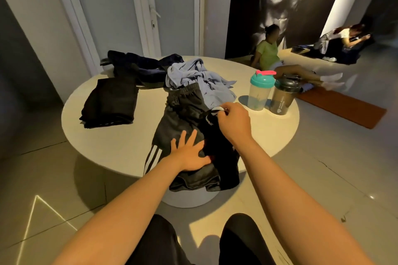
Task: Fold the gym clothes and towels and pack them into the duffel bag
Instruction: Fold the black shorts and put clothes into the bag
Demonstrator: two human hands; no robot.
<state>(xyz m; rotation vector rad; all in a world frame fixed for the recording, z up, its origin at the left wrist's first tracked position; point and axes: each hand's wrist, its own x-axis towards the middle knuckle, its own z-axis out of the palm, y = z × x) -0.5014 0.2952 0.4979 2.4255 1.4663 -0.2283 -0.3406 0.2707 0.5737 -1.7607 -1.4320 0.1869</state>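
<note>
Now my left hand [189,157] lies flat on the black striped shorts [178,118], fingers [192,135] spread to pin them to the table [107,146]. My right hand [233,122] pinches the white-edged band of a dark garment [212,135] beside those fingers, probably to lift it clear for folding. No duffel bag shows.
</note>
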